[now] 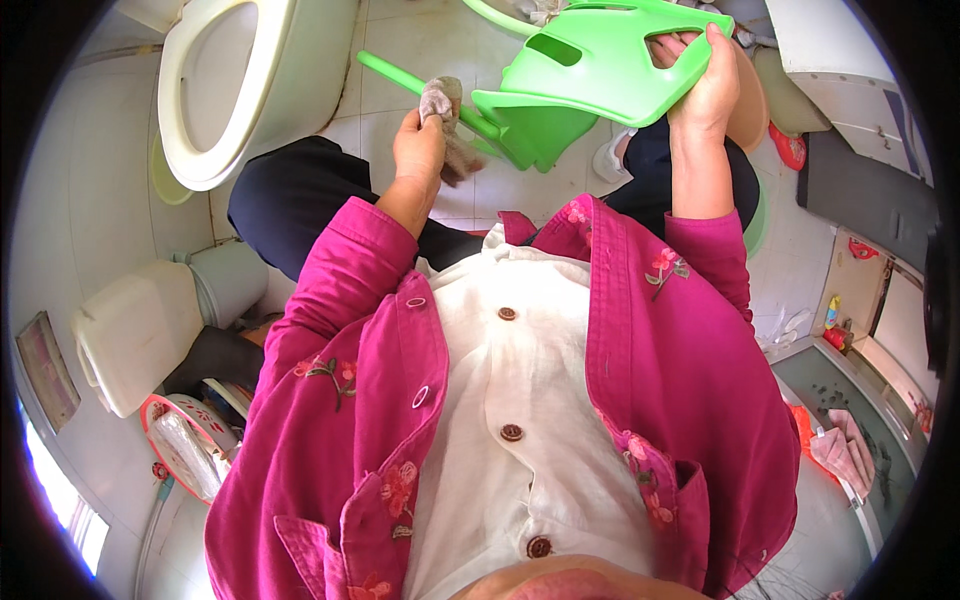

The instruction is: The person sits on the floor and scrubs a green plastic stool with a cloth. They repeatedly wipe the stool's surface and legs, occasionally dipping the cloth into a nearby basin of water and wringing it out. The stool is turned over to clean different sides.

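Note:
A bright green plastic chair is tilted in front of me, with cut-out openings in its panel. My right hand grips its right edge, fingers showing through an opening. My left hand is closed on a grey-brown rag, which is bunched round a slim green leg of the chair. One end of the rag hangs below that leg. Part of the chair's far side runs out of the picture at the top.
A white toilet stands at the left. Behind my right hand is a peach-coloured basin, with a red item on the floor beside it. A red-rimmed basin sits at lower left; a pink cloth lies at right.

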A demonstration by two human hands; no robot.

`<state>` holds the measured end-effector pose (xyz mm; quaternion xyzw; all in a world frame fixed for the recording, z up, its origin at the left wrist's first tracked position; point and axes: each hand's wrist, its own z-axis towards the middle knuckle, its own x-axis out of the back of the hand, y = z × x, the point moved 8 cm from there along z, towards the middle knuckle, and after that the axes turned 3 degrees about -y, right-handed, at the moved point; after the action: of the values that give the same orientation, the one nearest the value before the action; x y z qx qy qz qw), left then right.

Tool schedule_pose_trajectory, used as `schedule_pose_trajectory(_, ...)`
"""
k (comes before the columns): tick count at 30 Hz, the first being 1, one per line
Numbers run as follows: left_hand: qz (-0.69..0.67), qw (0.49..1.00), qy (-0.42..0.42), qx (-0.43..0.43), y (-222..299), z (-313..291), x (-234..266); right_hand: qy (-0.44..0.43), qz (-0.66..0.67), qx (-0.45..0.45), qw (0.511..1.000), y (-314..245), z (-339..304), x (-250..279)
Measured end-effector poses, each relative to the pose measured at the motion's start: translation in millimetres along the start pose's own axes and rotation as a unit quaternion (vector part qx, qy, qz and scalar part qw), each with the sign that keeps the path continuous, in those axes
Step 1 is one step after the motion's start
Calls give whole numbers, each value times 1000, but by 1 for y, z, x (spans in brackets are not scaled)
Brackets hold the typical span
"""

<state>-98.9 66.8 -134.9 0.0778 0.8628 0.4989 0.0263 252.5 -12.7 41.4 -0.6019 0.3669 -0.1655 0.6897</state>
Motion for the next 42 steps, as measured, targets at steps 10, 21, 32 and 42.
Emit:
schedule_pose_trajectory(10, 25, 991, -92, 97, 7, -3, -4, -48, 189, -9, 981, 18, -21, -11)
schedule_pose_trajectory(21, 229, 959, -168, -20, 11, -8, -24, -58, 208, -78, 973, -16, -22, 2)
schedule_pose_trajectory(32, 288, 753, -188, -561, 123, -105, -97, -38, 64, -50, 996, -11, -23, -21)
schedule_pose_trajectory(42, -163, 951, 261, -29, 14, 61, 38, -35, 9, -61, 997, -22, -41, -17)
